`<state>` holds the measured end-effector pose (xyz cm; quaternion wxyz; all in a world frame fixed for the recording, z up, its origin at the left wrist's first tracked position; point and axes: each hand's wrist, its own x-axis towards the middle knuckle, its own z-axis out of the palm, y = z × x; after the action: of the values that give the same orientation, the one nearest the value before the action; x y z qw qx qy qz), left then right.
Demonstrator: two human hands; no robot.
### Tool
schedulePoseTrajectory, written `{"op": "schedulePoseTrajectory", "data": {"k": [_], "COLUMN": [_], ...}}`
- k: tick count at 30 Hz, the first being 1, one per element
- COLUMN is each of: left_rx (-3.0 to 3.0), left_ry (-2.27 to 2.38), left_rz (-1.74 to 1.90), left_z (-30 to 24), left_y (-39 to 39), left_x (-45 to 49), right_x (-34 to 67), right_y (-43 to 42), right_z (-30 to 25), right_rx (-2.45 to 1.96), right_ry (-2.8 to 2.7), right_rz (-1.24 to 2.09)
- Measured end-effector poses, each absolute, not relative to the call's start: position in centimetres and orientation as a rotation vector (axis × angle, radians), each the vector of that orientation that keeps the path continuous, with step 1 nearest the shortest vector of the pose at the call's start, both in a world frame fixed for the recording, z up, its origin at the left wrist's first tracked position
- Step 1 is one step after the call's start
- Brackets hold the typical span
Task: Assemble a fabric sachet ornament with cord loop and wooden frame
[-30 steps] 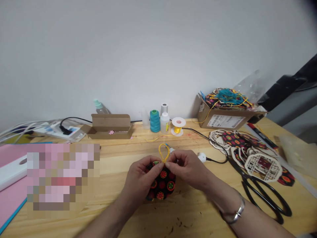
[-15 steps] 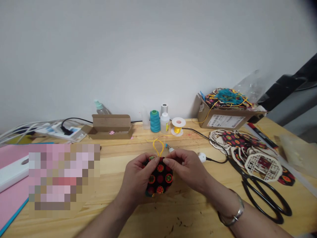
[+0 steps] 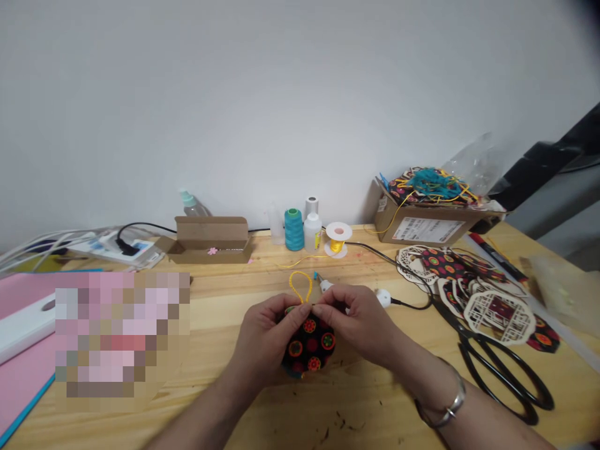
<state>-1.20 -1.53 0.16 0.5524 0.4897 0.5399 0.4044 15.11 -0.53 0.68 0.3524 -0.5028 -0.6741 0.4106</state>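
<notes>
Round black medallion-print fabric piece (image 3: 310,345): long axis fore-and-aft, yellow braided cord loop (image 3: 309,289) pointing forward. Left hand (image 3: 266,330) and right hand (image 3: 360,320), thumbs converging, both pinch its far edge.

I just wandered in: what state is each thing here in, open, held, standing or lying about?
Left hand: pinching the patterned piece
Right hand: fingers pinched at its top edge
Patterned piece: held
Yellow loop: sticking up above the hands
Small brown box: lid up, open
Large cardboard box: open, heaped full
Teal thread cone: upright
Yellow spool: upright, strand trailing
Scissors: lying unheld
</notes>
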Motion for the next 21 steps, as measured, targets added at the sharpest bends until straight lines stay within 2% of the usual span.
{"op": "schedulePoseTrajectory", "data": {"k": [21], "left_rx": [1.083], "left_ry": [1.217], "left_rz": [1.027], "left_z": [0.7], "left_y": [-1.2], "left_x": [-1.3], "right_x": [16.5], "right_y": [0.4], "right_z": [0.7], "right_rx": [-1.316], "right_ry": [-1.684], "right_rz": [1.071]}}
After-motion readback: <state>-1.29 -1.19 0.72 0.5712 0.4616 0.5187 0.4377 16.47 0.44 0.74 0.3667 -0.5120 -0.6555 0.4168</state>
